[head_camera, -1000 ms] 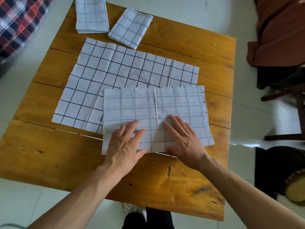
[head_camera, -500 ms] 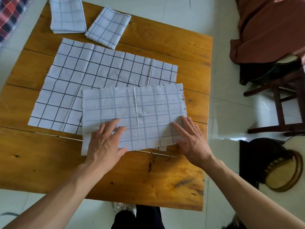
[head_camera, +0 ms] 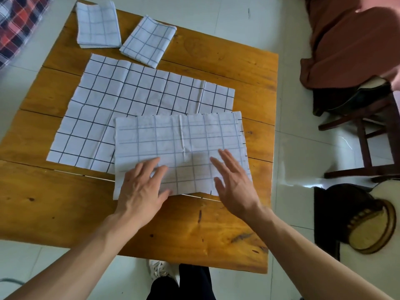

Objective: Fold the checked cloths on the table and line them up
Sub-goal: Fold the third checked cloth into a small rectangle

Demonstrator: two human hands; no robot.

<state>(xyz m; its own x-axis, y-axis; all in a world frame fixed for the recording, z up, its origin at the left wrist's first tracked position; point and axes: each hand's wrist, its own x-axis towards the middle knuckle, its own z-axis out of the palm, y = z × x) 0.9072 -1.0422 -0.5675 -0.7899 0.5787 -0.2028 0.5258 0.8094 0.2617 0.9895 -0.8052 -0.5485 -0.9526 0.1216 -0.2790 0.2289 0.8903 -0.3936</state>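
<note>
A half-folded white checked cloth lies near the front of the wooden table, pale side up. My left hand presses flat on its near left part, fingers spread. My right hand hovers flat over its near right corner, fingers straight. Behind it, partly covered, an unfolded checked cloth is spread out. Two small folded cloths sit at the table's far edge: one square-on at the far left, one turned at an angle beside it.
A dark wooden chair draped with brown fabric stands right of the table. A round drum-like object lies on the tiled floor at the right. Red plaid fabric shows at the far left. My shoe is below the table's near edge.
The left hand slid left along the folded cloth's near edge. The right hand went out to the right corner, then lifted slightly off the cloth. The view shifted.
</note>
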